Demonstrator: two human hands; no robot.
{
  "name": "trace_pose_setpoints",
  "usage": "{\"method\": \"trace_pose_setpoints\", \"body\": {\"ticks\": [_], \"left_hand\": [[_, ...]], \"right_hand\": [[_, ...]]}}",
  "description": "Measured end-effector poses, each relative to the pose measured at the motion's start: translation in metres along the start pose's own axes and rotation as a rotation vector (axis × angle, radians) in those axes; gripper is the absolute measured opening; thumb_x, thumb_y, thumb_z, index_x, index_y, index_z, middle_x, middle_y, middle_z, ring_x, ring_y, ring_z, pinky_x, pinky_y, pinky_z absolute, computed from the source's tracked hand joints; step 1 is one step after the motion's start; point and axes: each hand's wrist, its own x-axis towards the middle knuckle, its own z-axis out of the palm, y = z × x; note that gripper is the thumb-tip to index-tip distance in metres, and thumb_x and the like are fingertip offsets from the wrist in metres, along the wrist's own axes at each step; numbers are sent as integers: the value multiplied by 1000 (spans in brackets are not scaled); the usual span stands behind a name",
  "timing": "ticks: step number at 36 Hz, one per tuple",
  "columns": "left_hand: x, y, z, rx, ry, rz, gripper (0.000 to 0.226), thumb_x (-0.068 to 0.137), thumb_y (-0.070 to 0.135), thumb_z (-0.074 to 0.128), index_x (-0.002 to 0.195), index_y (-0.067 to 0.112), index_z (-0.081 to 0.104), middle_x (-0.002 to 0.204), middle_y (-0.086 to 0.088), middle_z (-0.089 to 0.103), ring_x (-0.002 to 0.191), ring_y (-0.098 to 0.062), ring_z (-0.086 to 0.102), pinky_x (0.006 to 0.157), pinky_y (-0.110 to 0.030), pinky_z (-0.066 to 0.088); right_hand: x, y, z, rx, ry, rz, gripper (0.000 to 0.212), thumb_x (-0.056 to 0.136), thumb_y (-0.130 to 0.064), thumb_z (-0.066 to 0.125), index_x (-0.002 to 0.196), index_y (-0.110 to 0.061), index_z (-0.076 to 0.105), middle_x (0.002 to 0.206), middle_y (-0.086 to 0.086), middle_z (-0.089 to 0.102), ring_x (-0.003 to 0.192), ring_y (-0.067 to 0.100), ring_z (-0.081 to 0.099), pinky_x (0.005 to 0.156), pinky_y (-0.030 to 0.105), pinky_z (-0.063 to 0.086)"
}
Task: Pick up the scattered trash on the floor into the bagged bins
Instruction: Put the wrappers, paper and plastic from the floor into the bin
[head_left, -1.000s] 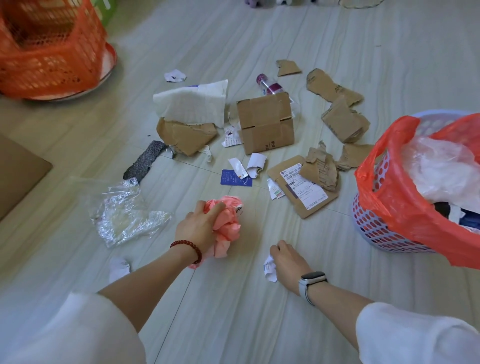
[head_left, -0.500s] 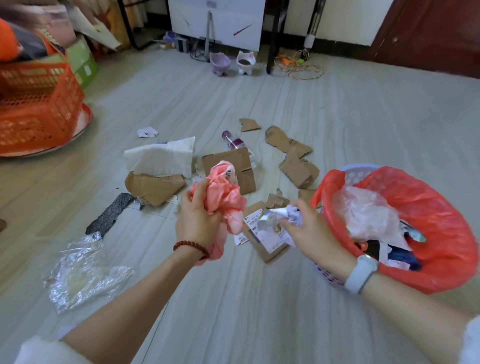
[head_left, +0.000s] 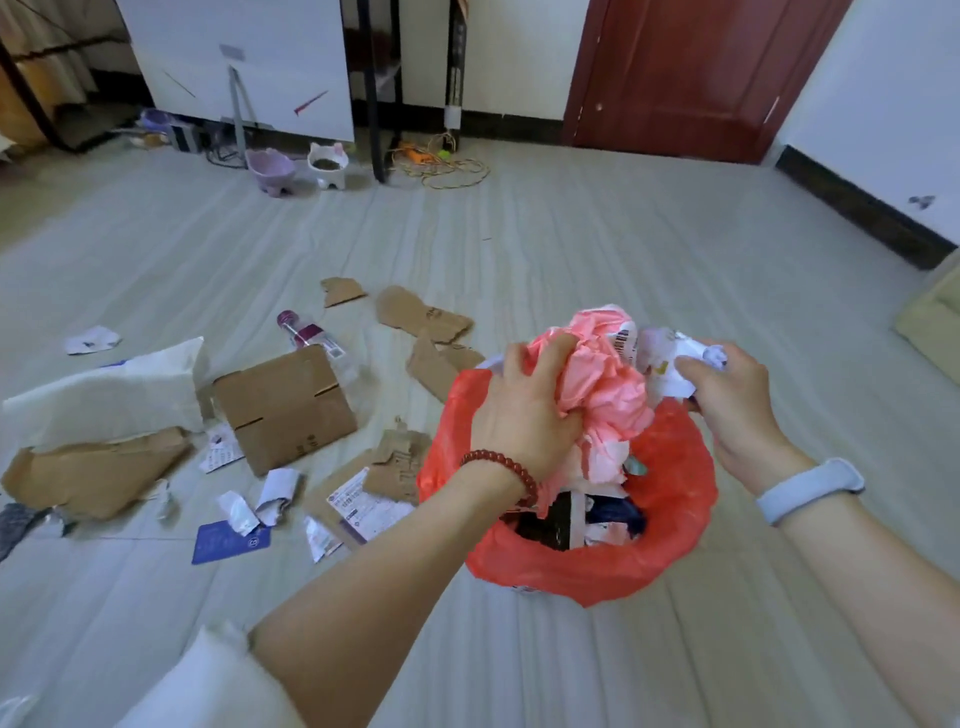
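Observation:
My left hand (head_left: 524, 415) grips a crumpled pink plastic bag (head_left: 597, 384) right above the bin lined with a red bag (head_left: 670, 545). My right hand (head_left: 737, 410) holds a crumpled white paper scrap (head_left: 670, 358) over the bin's far right rim. The bin holds dark and white trash. On the floor to the left lie a small cardboard box (head_left: 285, 410), torn cardboard pieces (head_left: 421, 312), a plastic bottle (head_left: 311, 335), a white padded bag (head_left: 104, 395), a blue card (head_left: 228, 543) and several paper scraps (head_left: 275, 493).
Two pet bowls (head_left: 298, 169) and a coil of yellow cable (head_left: 447, 166) lie by the far wall beside a white board. A dark red door (head_left: 691, 73) is at the back right. A pale cushion edge (head_left: 935, 317) shows at the right.
Both hands lifted from the floor with the pink bag and the paper scrap and moved right, now over the red-bagged bin. The view tilted up and shifted right.

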Motion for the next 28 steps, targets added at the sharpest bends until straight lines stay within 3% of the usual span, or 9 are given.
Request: {"method": "trace_pose_setpoints", "body": {"ticks": [4,7,9,13,15,17,20,23,28], "left_hand": [[-6,-17,45,475,-393,59,75,82,56,52,142,43,9,154,-5,4,135,-42,14,104,-58,25],[-9,-26,60,601,-621,93,81,79,71,41,143,44,-3,156,2,-13,140,-36,-16,108,-66,-7],[-7,-24,54,460,-600,66,82,81,67,43,144,42,-3,157,4,-7,141,-31,-18,108,-61,-14],[-8,-35,18,312,-308,92,69,87,47,47,146,31,14,151,9,27,144,-18,0,111,-54,-15],[-14,-53,2,384,-217,113,68,83,56,28,145,28,22,150,9,30,144,-16,5,110,-53,-14],[-21,-70,-8,476,-242,75,85,71,64,3,146,27,18,154,9,17,145,-16,1,109,-56,-13],[-27,-89,-10,532,-317,-29,91,65,65,-11,146,32,10,156,11,3,144,-20,-7,106,-62,-11],[-32,-97,-9,456,-273,-97,85,70,63,-5,147,30,11,156,9,-8,144,-20,-9,109,-59,-7],[-36,-103,-4,281,-192,-249,62,95,36,34,147,29,3,156,5,-11,143,-19,-12,115,-50,-4]], "right_hand": [[4,5,-17,1,8,13,8,74,-5,52,79,-11,51,75,8,44,67,19,41,58,29,36],[1,16,-18,-89,-87,-44,26,82,4,50,97,-15,57,90,1,53,80,16,50,74,24,43],[-4,24,-15,-168,-184,-100,34,83,5,51,110,-14,56,97,1,54,79,9,51,70,6,38],[-19,40,1,-398,-345,-280,31,81,-3,51,105,-21,61,98,0,52,94,17,54,75,1,34],[-27,47,11,-532,-458,-415,39,86,-17,49,124,-19,55,115,3,45,114,22,48,94,7,28],[-37,50,23,-657,-681,-455,59,88,-48,43,143,-36,27,145,6,22,139,25,22,114,29,18],[-43,54,44,-985,-923,-470,76,76,-78,31,128,-62,-23,152,-9,-27,142,27,-21,114,58,-1],[-41,64,60,-1141,-1020,-514,82,78,-74,38,125,-61,-29,147,-10,-37,140,33,-25,109,66,-1],[-33,100,78,-1342,-1200,-405,85,80,-69,43,134,-55,-21,148,-6,-37,138,38,-25,104,72,5]]}}
